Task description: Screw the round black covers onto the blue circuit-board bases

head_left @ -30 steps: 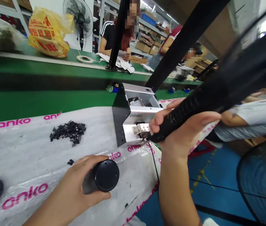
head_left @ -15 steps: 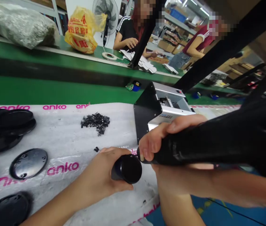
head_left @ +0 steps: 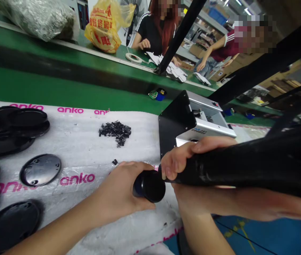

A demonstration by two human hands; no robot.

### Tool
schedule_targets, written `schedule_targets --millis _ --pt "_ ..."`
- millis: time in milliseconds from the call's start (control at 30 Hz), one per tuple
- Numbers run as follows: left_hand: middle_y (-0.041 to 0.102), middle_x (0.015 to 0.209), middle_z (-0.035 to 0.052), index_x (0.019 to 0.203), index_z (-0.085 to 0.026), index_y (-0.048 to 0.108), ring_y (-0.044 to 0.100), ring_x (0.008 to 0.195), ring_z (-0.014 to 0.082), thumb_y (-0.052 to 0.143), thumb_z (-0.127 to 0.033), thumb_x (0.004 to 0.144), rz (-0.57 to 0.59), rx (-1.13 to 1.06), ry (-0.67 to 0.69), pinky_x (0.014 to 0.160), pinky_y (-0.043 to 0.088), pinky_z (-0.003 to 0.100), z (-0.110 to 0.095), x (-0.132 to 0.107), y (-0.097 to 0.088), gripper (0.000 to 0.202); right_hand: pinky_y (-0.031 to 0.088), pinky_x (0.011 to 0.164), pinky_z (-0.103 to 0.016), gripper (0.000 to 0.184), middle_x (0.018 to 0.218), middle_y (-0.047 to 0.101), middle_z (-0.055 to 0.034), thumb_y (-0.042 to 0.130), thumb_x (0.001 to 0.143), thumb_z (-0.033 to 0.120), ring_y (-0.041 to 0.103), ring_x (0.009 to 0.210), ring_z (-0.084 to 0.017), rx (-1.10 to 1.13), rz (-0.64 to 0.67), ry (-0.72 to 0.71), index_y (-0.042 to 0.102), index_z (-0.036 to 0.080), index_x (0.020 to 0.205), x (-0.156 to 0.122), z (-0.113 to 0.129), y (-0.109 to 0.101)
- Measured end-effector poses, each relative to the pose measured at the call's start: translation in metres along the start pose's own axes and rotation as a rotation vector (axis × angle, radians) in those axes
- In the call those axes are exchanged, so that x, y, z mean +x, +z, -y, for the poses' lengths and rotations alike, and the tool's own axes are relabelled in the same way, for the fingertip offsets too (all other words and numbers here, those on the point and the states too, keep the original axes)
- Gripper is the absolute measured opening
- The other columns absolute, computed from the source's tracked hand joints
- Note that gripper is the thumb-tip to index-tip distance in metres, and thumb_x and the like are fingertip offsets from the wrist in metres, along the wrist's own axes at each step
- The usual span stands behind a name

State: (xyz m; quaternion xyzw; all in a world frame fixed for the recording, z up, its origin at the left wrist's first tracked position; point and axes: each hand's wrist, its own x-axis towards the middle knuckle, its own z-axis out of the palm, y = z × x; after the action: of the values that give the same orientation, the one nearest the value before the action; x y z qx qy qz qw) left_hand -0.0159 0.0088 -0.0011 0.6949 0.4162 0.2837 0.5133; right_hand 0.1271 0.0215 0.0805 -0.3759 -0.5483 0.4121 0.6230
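Observation:
My left hand [head_left: 125, 189] is wrapped around a short black cylindrical part [head_left: 154, 186], whose round end faces me. Above and to the right, my right hand [head_left: 178, 161] grips a thick black electric screwdriver [head_left: 232, 161], its front end meeting the edge of the cylinder. The contact point itself is hidden by my fingers. Just beyond my left hand lies a tiny black piece [head_left: 115, 162], and further off a heap of small black pieces [head_left: 115, 131]. Behind my right hand stands a silver-and-black screw feeder [head_left: 206, 129].
Round black covers [head_left: 28, 122] are piled at left, with a shinier one [head_left: 40, 170] nearer. White printed foam sheeting [head_left: 83, 141] covers the green bench [head_left: 60, 88]. Beyond are a yellow bag [head_left: 104, 30], a tape roll [head_left: 133, 58], a black post [head_left: 178, 39] and two people working.
The view has shifted, so the bench items appear further right. Both hands keep their hold on the cylinder and screwdriver. In the background, a person's hands have moved.

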Motion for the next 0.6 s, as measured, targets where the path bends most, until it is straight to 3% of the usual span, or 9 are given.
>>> schedule_targets --millis 167,267,333,467,533,600 --pt "0.072 0.106 0.0003 0.108 -0.028 0.064 0.066 0.100 0.0284 0.080 -0.022 0.064 0.011 0.025 -0.001 0.093 0.049 0.045 0.003 0.000 0.002 0.047 0.045 0.033 -0.031 0.056 0.049 0.059 0.0025 0.066 0.065 0.080 0.053 0.035 -0.018 0.080 -0.207 -0.097 0.060 0.025 0.077 -0.011 -0.021 0.012" --pt "0.070 0.103 0.0010 0.105 -0.028 0.061 0.066 0.098 0.0291 0.077 -0.020 0.067 0.005 0.092 -0.014 0.090 0.051 0.045 0.010 -0.001 0.009 0.042 0.043 0.031 -0.029 0.060 0.052 0.059 0.0042 0.064 0.065 0.081 0.050 0.033 -0.016 0.159 -0.166 -0.059 0.062 0.027 0.092 -0.007 -0.026 0.006" --pt "0.068 0.106 0.0025 0.106 -0.027 0.056 0.065 0.100 0.0295 0.076 -0.021 0.067 -0.051 0.165 -0.007 0.089 0.052 0.045 0.015 -0.001 0.014 0.044 0.042 0.030 -0.029 0.064 0.053 0.057 0.0045 0.058 0.068 0.084 0.048 0.033 -0.016 0.168 -0.171 -0.072 0.061 0.027 0.097 0.002 -0.017 -0.009" --pt "0.057 0.122 0.0072 0.122 -0.028 0.046 0.061 0.113 0.0314 0.076 -0.030 0.071 -0.285 0.256 0.036 0.094 0.051 0.048 0.022 -0.005 0.019 0.060 0.039 0.032 -0.027 0.054 0.051 0.051 0.0040 0.052 0.079 0.077 0.048 0.035 -0.015 -0.008 -0.445 -0.366 0.058 0.024 0.083 0.021 0.009 -0.052" --pt "0.050 0.136 0.0084 0.134 -0.033 0.040 0.054 0.125 0.0342 0.075 -0.032 0.073 -0.264 0.274 0.084 0.100 0.049 0.050 0.025 -0.008 0.015 0.070 0.039 0.034 -0.027 0.048 0.053 0.052 0.0036 0.056 0.081 0.072 0.049 0.038 -0.015 -0.098 -0.528 -0.461 0.059 0.023 0.084 0.030 0.009 -0.070" --pt "0.045 0.146 0.0069 0.139 -0.038 0.037 0.049 0.133 0.0353 0.071 -0.031 0.078 -0.176 0.272 0.111 0.104 0.048 0.050 0.027 -0.010 0.009 0.070 0.038 0.035 -0.026 0.047 0.054 0.053 0.0037 0.057 0.081 0.071 0.049 0.039 -0.015 -0.144 -0.518 -0.473 0.060 0.024 0.087 0.036 0.002 -0.080"
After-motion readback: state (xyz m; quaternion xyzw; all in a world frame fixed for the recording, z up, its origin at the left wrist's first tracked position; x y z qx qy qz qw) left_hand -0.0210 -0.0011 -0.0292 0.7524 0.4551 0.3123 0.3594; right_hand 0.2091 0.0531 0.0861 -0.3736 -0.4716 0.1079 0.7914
